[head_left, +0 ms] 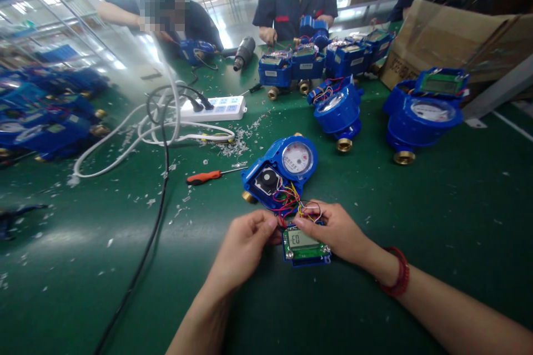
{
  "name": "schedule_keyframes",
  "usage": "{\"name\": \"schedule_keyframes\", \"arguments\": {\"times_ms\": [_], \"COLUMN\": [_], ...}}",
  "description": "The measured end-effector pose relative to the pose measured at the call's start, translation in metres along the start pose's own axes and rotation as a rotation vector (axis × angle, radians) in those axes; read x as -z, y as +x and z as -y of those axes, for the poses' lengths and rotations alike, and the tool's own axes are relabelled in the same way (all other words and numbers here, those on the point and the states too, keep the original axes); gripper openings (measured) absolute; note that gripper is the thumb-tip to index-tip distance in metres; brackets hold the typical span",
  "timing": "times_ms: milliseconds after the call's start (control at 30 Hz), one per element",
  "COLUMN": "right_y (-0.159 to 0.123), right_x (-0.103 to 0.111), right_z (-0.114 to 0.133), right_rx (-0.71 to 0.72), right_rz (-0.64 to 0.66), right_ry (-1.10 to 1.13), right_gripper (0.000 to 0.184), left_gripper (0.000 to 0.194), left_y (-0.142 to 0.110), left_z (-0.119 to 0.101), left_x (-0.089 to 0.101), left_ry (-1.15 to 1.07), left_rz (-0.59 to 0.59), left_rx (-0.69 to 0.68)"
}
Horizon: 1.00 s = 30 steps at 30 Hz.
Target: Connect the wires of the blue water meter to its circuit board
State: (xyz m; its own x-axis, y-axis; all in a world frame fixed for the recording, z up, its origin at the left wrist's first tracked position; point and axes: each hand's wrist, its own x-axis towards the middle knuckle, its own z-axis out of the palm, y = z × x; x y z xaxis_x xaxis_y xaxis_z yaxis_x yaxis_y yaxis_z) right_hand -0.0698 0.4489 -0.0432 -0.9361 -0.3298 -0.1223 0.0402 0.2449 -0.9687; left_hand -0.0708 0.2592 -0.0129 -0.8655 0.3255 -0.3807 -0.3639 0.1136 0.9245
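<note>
A blue water meter (pixel 277 169) with a round dial lies on the green table, its side housing uncovered. Coloured wires (pixel 290 194) run from that housing to a green circuit board (pixel 308 251) with a lit LCD, set in a blue tray. My right hand (pixel 331 230) grips the board's upper right edge, thumb on top beside the display. At the board's upper left corner, my left hand (pixel 254 241) has thumb and forefinger pinched by the red wires; what lies between those fingertips is hidden.
An orange-handled screwdriver (pixel 204 177) lies left of the meter. A white power strip (pixel 222 108) with looping cables and scattered plastic scraps is behind it. More blue meters (pixel 339 108) stand at the back and right, near a cardboard box (pixel 453 39). Co-workers sit across the table.
</note>
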Motion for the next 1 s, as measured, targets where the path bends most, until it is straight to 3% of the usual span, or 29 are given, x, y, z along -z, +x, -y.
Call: {"name": "schedule_keyframes", "arguments": {"times_ms": [267,500,733,1000], "right_y": [0.0008,0.0031,0.0008,0.0013], "right_x": [-0.0045,-0.0048,-0.0017,-0.0046], "right_z": [-0.0078,-0.0030,-0.0010,-0.0020], "right_rx": [-0.037,-0.161,-0.089,-0.091], "right_rz": [-0.063,-0.003,0.018,-0.084], "right_ry": [0.101,0.355,0.374,0.409], "right_gripper": [0.027,0.031,0.023,0.021], "left_gripper": [0.022,0.024,0.025,0.024], "left_y": [0.0003,-0.0003,0.0001,0.0008], "left_z": [0.0011,0.0021,0.0035,0.0063], "left_x": [0.0004,-0.0009,-0.0023,-0.0021], "left_ry": [0.079,0.210,0.272,0.292], "left_rz": [-0.106,-0.135,-0.184,-0.183], "left_rx": [-0.047,-0.107,-0.137,-0.136]}}
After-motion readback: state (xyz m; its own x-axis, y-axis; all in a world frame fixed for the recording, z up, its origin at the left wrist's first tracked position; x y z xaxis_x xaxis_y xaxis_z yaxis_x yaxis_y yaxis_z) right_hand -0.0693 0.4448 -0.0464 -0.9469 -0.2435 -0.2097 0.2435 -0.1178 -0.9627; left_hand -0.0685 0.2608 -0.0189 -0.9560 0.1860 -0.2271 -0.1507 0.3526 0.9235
